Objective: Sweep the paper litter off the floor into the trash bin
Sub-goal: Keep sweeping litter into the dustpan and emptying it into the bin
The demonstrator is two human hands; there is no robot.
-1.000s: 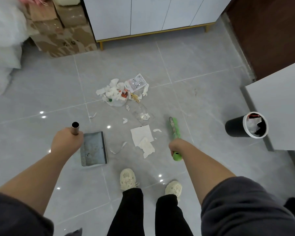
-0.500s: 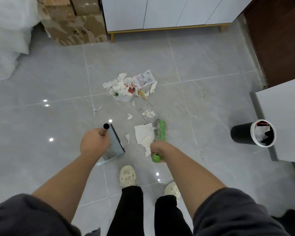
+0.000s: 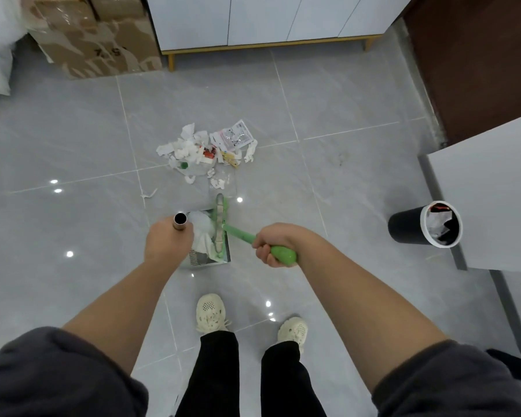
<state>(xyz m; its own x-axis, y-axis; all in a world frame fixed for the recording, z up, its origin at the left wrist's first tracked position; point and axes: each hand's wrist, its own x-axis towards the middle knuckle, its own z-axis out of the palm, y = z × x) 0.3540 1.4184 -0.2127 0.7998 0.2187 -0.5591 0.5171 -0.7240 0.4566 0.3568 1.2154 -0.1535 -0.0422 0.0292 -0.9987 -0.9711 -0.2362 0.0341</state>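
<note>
Left hand (image 3: 167,242): curled tight round the metal tube handle (image 3: 180,219) of the dustpan (image 3: 208,260), pan down on the floor.
Right hand (image 3: 271,245): clenched on the handle of the green brush (image 3: 220,219), bulb end jutting past the fist.
Brush head: long axis pointing away from the feet, handle slanting back to the right.
White paper (image 3: 203,236): bunched in the pan against the bristles.
Versus half a second ago: paper off the tile, brush head over the pan, hands closer.
Litter pile (image 3: 203,147): on the floor beyond.
Trash bin (image 3: 409,225): well apart, right.
</note>
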